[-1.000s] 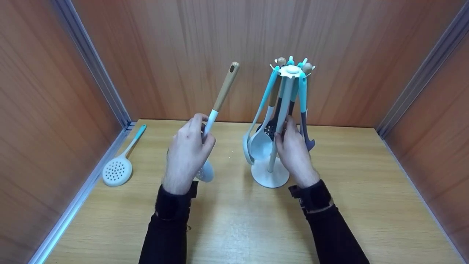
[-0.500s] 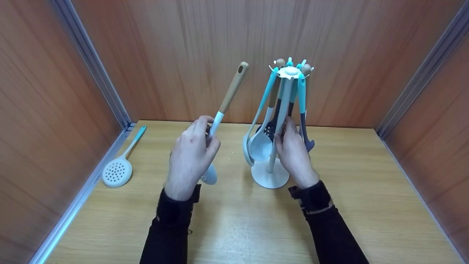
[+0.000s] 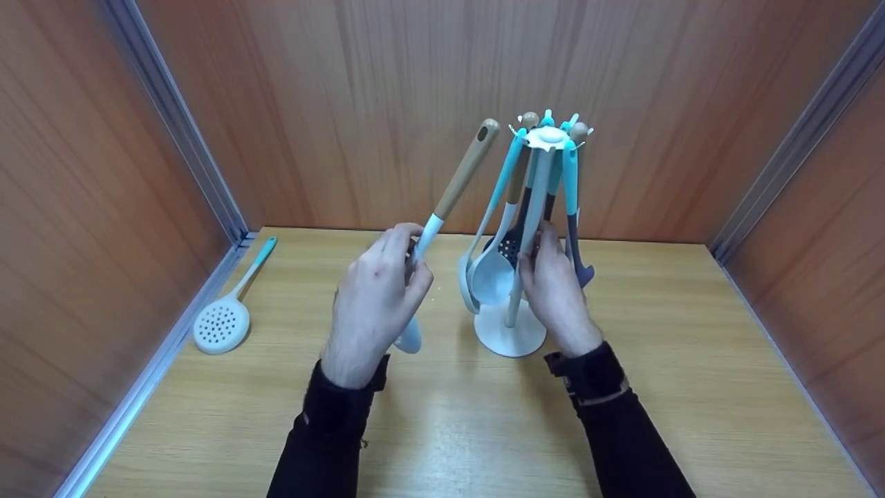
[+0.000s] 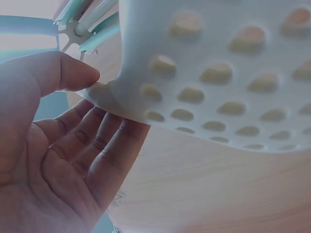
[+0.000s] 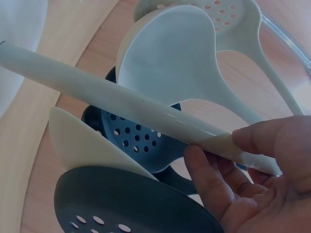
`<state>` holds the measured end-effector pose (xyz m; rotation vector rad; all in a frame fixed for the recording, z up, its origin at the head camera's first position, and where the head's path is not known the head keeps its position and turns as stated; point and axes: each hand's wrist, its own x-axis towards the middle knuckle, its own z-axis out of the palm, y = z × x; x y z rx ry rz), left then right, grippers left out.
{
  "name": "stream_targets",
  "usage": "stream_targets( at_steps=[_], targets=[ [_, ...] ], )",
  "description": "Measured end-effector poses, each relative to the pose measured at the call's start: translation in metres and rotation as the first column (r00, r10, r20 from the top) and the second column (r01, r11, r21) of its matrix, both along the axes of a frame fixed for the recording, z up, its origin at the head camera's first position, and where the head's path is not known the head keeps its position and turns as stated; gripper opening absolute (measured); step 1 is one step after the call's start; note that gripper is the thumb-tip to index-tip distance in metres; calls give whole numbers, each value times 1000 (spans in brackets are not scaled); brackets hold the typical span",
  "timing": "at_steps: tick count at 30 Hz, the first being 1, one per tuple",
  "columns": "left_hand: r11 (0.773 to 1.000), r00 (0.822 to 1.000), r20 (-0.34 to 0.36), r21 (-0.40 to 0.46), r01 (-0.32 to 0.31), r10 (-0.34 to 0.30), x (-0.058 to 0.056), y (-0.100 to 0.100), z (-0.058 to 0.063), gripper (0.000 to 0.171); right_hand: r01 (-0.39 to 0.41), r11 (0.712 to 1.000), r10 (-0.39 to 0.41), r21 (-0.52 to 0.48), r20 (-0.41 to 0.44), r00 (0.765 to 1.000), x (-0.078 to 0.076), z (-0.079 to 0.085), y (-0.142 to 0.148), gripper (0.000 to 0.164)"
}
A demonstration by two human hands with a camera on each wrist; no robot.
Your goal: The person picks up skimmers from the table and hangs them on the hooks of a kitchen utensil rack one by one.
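Note:
A white skimmer (image 3: 464,169) with a brown handle is pinched at its neck between the thumb and fingers of my left hand (image 3: 373,304). The handle tilts up toward the right, and the perforated head (image 4: 137,63) fills much of the left wrist view. My right hand (image 3: 556,290) grips the pole (image 5: 121,102) of a white utensil stand (image 3: 501,339). From the stand's top ring (image 3: 547,138) hang several utensils, among them a white ladle (image 3: 492,277) with a brown handle and a dark perforated tool (image 5: 112,189). Some are partly hidden behind the pole and my right hand.
Another white skimmer (image 3: 225,324), with a turquoise handle, lies flat on the wooden table (image 3: 449,429) at the left. Wood panels with metal edge strips (image 3: 187,131) enclose the table at the back and both sides.
My left hand has moved right and slightly toward me with the skimmer, whose handle leans further right and is nearer the stand. My right hand stays on the pole.

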<state>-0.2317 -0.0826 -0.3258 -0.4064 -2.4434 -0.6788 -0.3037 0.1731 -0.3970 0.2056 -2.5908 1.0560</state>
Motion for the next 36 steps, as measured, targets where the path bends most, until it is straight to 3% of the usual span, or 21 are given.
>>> stream_targets(
  at_steps=[6,28,36],
  targets=[
    [1000,999,-22,-8,26,-26,3,5,-1,34,-13,1000,13,16,-37,999,0,-1,0,59],
    [997,998,-40,-53,52,-54,4,24,-5,40,5,1000,-5,20,4,1000,-2,0,1,59],
    [996,995,-72,-68,60,-65,3,25,-7,40,-14,999,16,37,-59,998,-1,-2,1,57]
  ],
)
